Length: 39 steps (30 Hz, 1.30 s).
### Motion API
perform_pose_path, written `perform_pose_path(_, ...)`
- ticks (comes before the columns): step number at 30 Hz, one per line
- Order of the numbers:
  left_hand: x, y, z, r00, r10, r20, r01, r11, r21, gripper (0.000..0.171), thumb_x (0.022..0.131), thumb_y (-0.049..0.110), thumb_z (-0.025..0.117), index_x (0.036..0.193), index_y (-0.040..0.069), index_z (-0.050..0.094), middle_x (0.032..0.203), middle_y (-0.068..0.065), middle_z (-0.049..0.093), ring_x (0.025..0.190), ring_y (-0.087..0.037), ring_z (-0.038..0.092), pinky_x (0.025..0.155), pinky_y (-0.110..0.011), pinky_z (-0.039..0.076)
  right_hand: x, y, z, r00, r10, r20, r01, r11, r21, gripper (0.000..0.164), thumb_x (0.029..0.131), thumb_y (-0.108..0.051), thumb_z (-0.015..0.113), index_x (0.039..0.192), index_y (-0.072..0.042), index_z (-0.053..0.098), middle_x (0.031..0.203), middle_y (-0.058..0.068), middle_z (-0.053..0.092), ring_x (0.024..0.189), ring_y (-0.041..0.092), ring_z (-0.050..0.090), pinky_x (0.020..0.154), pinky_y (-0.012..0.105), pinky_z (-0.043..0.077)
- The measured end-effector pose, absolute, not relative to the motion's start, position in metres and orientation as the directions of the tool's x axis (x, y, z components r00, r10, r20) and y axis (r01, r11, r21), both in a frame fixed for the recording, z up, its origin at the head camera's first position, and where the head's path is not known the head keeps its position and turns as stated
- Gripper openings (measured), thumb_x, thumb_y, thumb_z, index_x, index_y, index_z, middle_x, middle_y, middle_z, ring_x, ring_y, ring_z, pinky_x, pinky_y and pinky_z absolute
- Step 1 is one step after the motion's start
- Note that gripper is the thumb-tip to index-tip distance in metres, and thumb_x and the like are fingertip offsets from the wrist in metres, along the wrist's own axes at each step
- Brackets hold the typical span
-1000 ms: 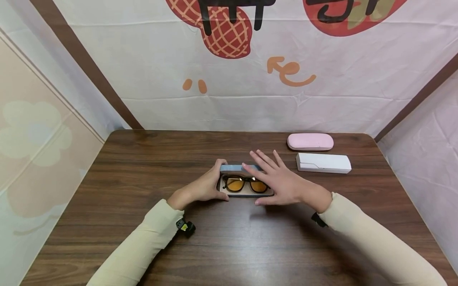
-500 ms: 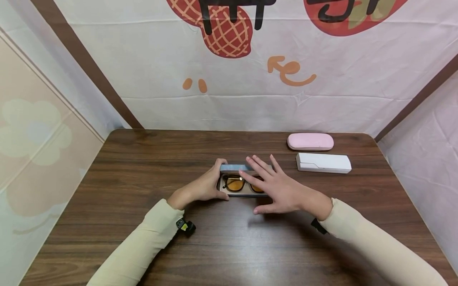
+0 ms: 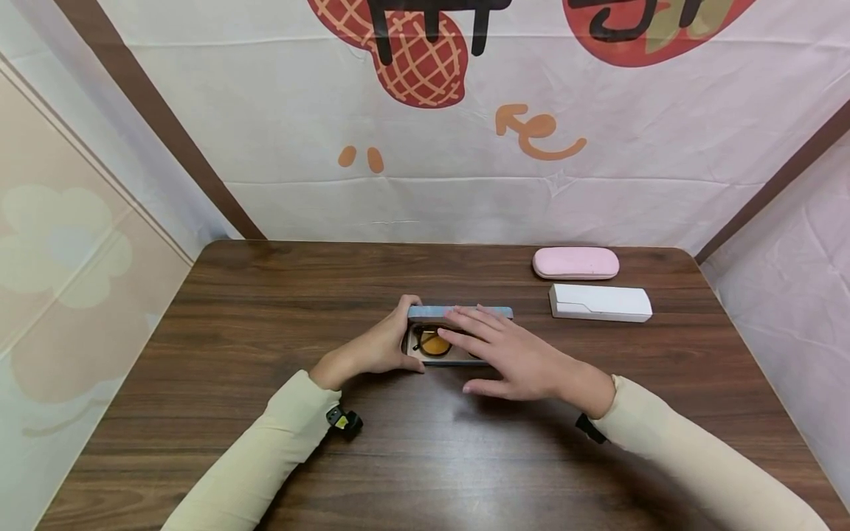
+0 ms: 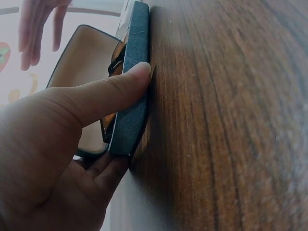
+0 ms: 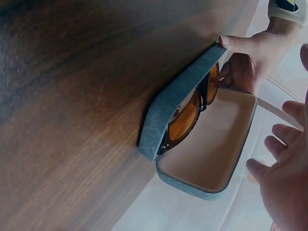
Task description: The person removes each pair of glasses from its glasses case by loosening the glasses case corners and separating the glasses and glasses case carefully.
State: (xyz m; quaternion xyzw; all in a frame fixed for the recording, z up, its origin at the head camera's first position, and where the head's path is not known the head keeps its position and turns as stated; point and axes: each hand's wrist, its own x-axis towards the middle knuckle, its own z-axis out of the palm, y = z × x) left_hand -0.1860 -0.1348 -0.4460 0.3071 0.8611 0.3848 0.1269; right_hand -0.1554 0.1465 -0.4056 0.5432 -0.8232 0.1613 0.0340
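Observation:
An opened blue-grey glasses case with a beige lining sits on the table, its lid tilted up at the back. Inside lie sunglasses with dark frames and orange lenses; the right wrist view shows both lenses. My left hand grips the case's left end, thumb on the front wall and fingers behind. Over the right half of the case hovers my right hand, fingers straight, hiding part of the sunglasses. In the right wrist view, a gap shows between its fingers and the lid.
A white oblong case lies to the right on the wooden table. Behind it, near the far edge, is a pink glasses case. A printed cloth hangs behind the table.
My right hand has come lower and left across the case, its spread fingers drawing closer together and covering more of the sunglasses. My left hand and the case have stayed put.

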Motion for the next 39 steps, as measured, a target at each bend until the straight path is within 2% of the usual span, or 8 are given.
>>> perform_pose_path(4,-0.186,-0.135,-0.446,-0.778,0.628,0.017,0.432,0.515,0.740,0.095,0.074,0.009,0.093,0.137,0.007,0.022,0.132,-0.018,0.052,0.126,-0.032,0.052,0.109,-0.048,0.039,-0.155,0.144,-0.406,-0.397,-0.876,0.273,-0.913,0.347,-0.213,0.062,0.099,-0.037,0.067,0.151,-0.009,0.048,0.158,0.012,0.041,0.147,0.027,0.034,0.115,0.047,0.034)
perform_pose_path(8,-0.186,-0.135,-0.446,-0.778,0.629,0.018,0.436,0.518,0.736,0.095,0.074,0.010,0.093,0.136,0.008,0.022,0.132,-0.018,0.051,0.127,-0.032,0.051,0.109,-0.048,0.040,-0.155,0.142,-0.407,-0.402,-0.875,0.272,-0.910,0.347,-0.228,0.055,0.099,-0.031,0.068,0.148,-0.008,0.053,0.154,0.009,0.047,0.144,0.026,0.041,0.114,0.046,0.037)
perform_pose_path(12,-0.186,-0.135,-0.446,-0.782,0.623,0.006,0.428,0.531,0.731,0.095,0.075,0.011,0.093,0.137,0.008,0.022,0.134,-0.019,0.050,0.128,-0.033,0.050,0.109,-0.049,0.039,-0.155,0.140,-0.412,-0.404,-0.874,0.268,-0.908,0.350,-0.229,0.048,0.101,-0.025,0.065,0.144,-0.005,0.056,0.148,0.012,0.053,0.139,0.028,0.047,0.112,0.044,0.040)
perform_pose_path(18,-0.186,-0.135,-0.447,-0.788,0.616,-0.002,0.418,0.538,0.731,0.096,0.074,0.012,0.093,0.137,0.008,0.021,0.133,-0.019,0.050,0.129,-0.032,0.050,0.109,-0.048,0.039,-0.155,0.135,-0.421,-0.464,-0.842,0.274,-0.883,0.413,-0.223,0.042,0.101,-0.019,0.064,0.139,-0.002,0.060,0.138,0.014,0.060,0.130,0.027,0.054,0.107,0.044,0.045)
perform_pose_path(28,-0.187,-0.135,-0.449,-0.792,0.610,-0.010,0.410,0.544,0.732,0.095,0.074,0.011,0.093,0.137,0.009,0.022,0.132,-0.020,0.052,0.127,-0.032,0.050,0.109,-0.048,0.039,-0.157,0.129,-0.433,-0.598,-0.771,0.221,-0.801,0.581,-0.140,0.047,0.101,-0.020,0.064,0.142,0.001,0.054,0.137,0.015,0.058,0.125,0.031,0.056,0.102,0.047,0.048)
perform_pose_path(32,-0.186,-0.135,-0.447,-0.794,0.607,-0.009,0.408,0.544,0.733,0.095,0.074,0.012,0.093,0.136,0.009,0.022,0.131,-0.020,0.052,0.127,-0.032,0.050,0.108,-0.048,0.039,-0.157,0.128,-0.435,-0.630,-0.750,0.203,-0.775,0.623,-0.107,0.049,0.100,-0.023,0.066,0.141,0.001,0.055,0.136,0.015,0.058,0.125,0.032,0.056,0.098,0.048,0.050)
perform_pose_path(39,-0.185,-0.134,-0.446,-0.796,0.605,-0.007,0.408,0.545,0.732,0.095,0.074,0.012,0.093,0.137,0.007,0.022,0.131,-0.020,0.052,0.127,-0.033,0.050,0.108,-0.049,0.039,-0.155,0.124,-0.436,-0.665,-0.730,0.157,-0.744,0.666,-0.056,0.052,0.100,-0.027,0.065,0.141,0.003,0.054,0.138,0.017,0.057,0.126,0.034,0.055,0.099,0.049,0.049)
